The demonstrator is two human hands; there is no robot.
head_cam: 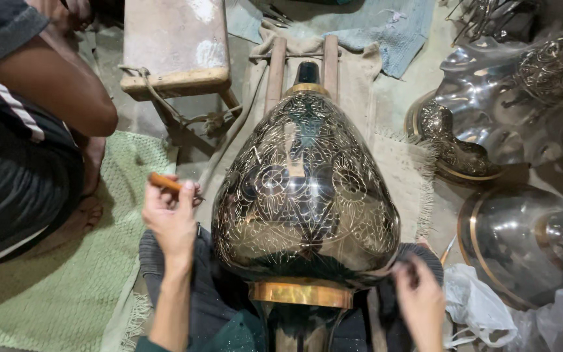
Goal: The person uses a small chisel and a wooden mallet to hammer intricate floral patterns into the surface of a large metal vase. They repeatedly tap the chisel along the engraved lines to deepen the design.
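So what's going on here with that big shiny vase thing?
A person sits on the floor with a large engraved metal vessel lying across their lap. Their left hand holds a small wooden-handled tool beside it, and their right hand rests at its lower edge. Another person sits to the left, and more polished metal pieces lie on the right.

A second person [14, 130] in dark clothes sits at left on a green mat [66, 287], beside a worn wooden stool [174, 42]. At right, polished metal vessels [516, 98] crowd the floor near a white plastic bag [477, 306]; a blue cloth [392, 29] lies beyond.
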